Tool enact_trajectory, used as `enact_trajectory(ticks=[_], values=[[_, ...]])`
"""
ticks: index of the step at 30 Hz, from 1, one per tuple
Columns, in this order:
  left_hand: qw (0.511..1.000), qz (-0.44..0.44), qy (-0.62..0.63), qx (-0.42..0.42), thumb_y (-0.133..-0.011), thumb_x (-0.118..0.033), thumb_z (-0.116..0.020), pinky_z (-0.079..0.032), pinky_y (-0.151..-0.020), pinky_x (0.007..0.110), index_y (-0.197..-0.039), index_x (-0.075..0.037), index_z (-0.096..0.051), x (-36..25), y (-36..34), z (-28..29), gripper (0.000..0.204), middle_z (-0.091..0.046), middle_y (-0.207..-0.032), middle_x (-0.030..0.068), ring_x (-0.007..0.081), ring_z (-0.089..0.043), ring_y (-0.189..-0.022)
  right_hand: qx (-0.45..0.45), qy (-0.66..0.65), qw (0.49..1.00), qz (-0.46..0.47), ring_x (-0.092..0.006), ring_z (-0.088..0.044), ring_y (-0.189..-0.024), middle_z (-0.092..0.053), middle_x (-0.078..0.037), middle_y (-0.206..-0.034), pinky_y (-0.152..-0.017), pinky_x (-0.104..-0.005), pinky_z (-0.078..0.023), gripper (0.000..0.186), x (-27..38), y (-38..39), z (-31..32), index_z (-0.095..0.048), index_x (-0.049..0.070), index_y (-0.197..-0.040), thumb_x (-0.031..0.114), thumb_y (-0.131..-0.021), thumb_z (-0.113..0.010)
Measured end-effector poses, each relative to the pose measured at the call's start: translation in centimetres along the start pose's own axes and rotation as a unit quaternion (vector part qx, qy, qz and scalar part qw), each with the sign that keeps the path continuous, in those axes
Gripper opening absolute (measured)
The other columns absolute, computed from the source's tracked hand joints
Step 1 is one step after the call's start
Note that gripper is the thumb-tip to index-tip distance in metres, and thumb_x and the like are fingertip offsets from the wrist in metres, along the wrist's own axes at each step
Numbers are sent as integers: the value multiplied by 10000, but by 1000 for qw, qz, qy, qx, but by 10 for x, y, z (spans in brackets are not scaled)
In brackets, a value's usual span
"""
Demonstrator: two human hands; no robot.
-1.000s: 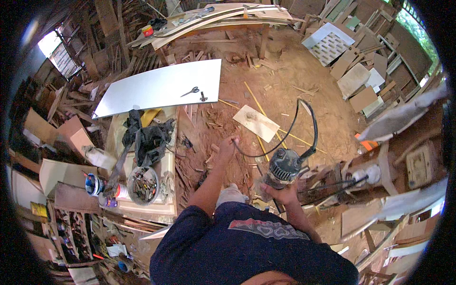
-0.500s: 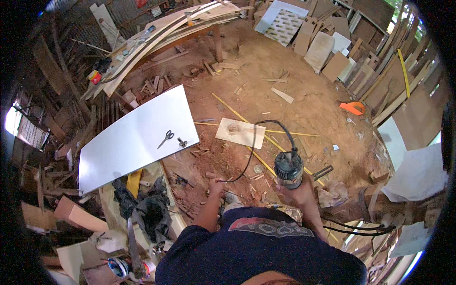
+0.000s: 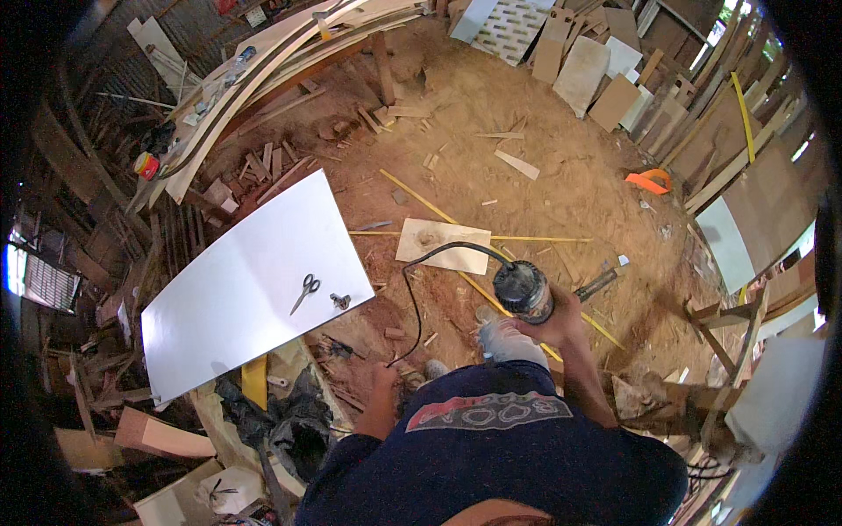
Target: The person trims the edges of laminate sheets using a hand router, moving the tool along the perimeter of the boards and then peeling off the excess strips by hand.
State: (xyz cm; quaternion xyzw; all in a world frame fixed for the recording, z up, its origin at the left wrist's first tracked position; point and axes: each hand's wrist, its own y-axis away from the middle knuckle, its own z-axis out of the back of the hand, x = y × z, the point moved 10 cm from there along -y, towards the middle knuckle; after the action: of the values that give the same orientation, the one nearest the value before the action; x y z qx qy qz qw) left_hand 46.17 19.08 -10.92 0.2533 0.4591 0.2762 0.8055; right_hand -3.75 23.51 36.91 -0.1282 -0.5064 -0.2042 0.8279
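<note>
My right hand (image 3: 561, 320) is wrapped round a corded power tool (image 3: 524, 291) with a dark, round, vented body; it looks like a trim router. Just past that hand a slotted dark bar (image 3: 596, 285) sticks out, seemingly part of the tool. From the tool's top a black cord (image 3: 412, 294) loops left and down to my left hand (image 3: 383, 386), which is closed on it low beside my body. Beneath the loop a small pale wooden board (image 3: 444, 246) lies on the dirt floor. To the left, scissors (image 3: 306, 294) and a small metal fitting (image 3: 340, 302) rest on a white panel (image 3: 246, 289).
Long yellow strips (image 3: 421, 197) cross on the floor among wood scraps. An orange object (image 3: 649, 181) lies at right. Boards (image 3: 583, 74) lean along the far right wall. A bench (image 3: 254, 96) with long planks stands far left; black plastic (image 3: 303, 430) is near left.
My right hand has moved slightly forward with the tool, which now tilts differently. My left hand has drawn back toward my body with the cord. My light-coloured trouser leg shows more below the tool.
</note>
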Motion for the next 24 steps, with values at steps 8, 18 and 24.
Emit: enact_trajectory(ticks=[8, 18, 24], values=[[985, 147, 81, -42, -940, -433, -655, -560, -771, 464, -1134, -46, -676, -27, -12, -67, 433, -733, -961, 175, 315, -710, -869, 109, 157, 978, 85, -252, -779, -912, -786, -140, -957, -820, -392, -605, 757, -11, -182, -36, -756, 48, -1106, 489, -540, -997], [946, 182, 222, -149, -979, -549, -569, -562, -752, 494, -1238, -61, -649, -192, -83, -131, 558, -727, -979, 185, 330, -710, -866, 198, 202, 926, 250, -329, -771, -869, -776, -153, -941, -788, -418, -611, 747, -37, -394, -41, -757, 73, -1093, 534, -544, -969], [895, 254, 297, -215, -1002, -618, -517, -563, -741, 512, -1301, -70, -632, -183, -79, -143, 634, -723, -990, 192, 339, -710, -863, 190, 74, 956, 210, -230, -773, -852, -789, -119, -960, -798, -385, -610, 645, -41, -470, -49, -748, 41, -1072, 406, -595, -980]])
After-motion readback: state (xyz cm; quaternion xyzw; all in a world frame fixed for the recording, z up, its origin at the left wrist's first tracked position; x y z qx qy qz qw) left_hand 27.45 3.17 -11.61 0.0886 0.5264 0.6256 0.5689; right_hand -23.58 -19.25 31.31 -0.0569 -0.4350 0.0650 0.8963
